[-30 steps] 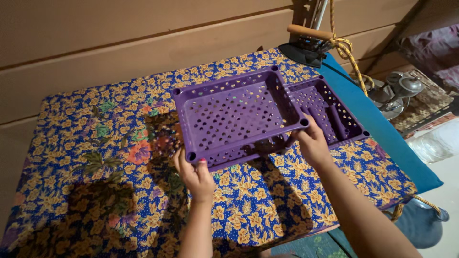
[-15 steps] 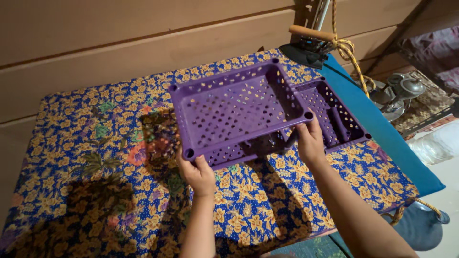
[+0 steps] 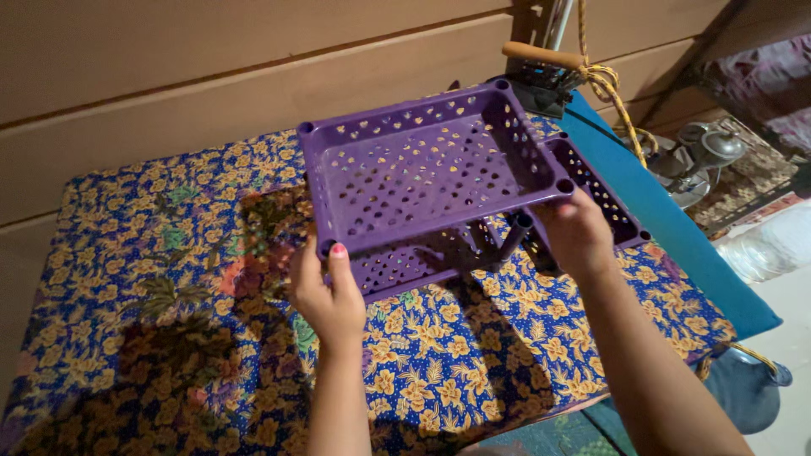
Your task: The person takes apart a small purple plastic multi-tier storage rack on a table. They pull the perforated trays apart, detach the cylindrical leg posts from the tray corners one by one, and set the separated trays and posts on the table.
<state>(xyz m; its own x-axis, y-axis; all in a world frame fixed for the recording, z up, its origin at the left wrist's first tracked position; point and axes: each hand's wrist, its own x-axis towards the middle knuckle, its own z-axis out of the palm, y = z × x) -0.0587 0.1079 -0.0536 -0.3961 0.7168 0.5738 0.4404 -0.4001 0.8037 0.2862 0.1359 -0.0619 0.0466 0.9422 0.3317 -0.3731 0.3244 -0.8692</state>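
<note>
Gripping opposite near corners, a perforated purple plastic tray [image 3: 422,173] is held above floral cloth [image 3: 127,279], left hand [image 3: 325,295] and right hand [image 3: 579,232] fingers curled closed around its edges

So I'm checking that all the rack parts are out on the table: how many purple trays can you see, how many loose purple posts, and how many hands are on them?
Purple perforated trays: 3, one held up, one under it, one at the right.
Loose purple posts: 1 that is clear; others may be hidden in shadow.
Hands on the held tray: 2, left hand and right hand.
Total: 6
</note>
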